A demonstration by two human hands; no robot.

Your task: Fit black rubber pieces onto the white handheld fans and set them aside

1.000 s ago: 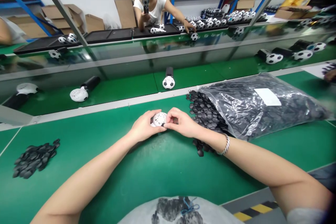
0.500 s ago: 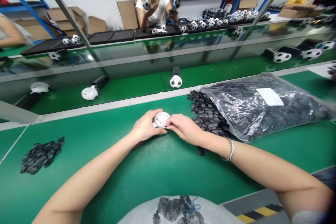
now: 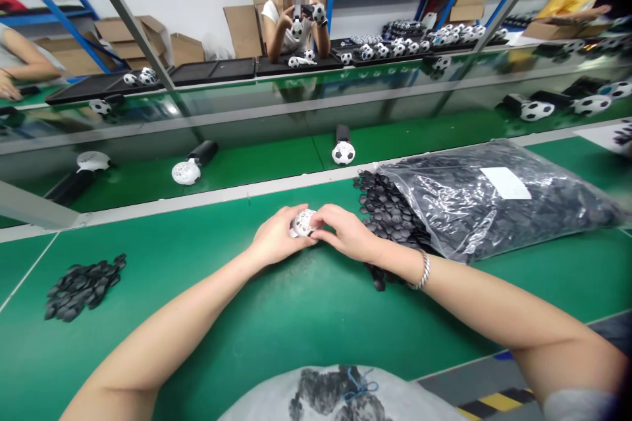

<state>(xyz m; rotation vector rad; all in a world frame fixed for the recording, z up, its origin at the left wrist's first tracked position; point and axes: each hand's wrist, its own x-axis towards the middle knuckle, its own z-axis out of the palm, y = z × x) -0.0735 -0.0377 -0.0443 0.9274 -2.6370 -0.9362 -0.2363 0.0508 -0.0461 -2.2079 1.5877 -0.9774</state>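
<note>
Over the green table, my left hand [image 3: 279,235] is wrapped round a white ball-shaped shell [image 3: 302,221] with holes in its surface. The fingers of my right hand [image 3: 340,231] are bent onto the shell's right side; whether a small piece is pinched in them is hidden. Just right of that hand, small flat black pieces [image 3: 390,214] spill from the mouth of a clear plastic bag [image 3: 494,210] full of them. Another heap of black pieces [image 3: 83,286] lies at the left of the table.
Beyond the table's pale edge runs a green conveyor [image 3: 276,161]. It carries a football-patterned ball [image 3: 343,152] with a black handle and white balls [image 3: 186,172] with black handles. Across it, a co-worker [image 3: 296,26] holds football-patterned balls behind black trays [image 3: 212,70].
My right fingers have shifted up and over the shell, while my left hand keeps its hold. Items on the conveyor have moved slightly right. The co-worker opposite has brought both hands together.
</note>
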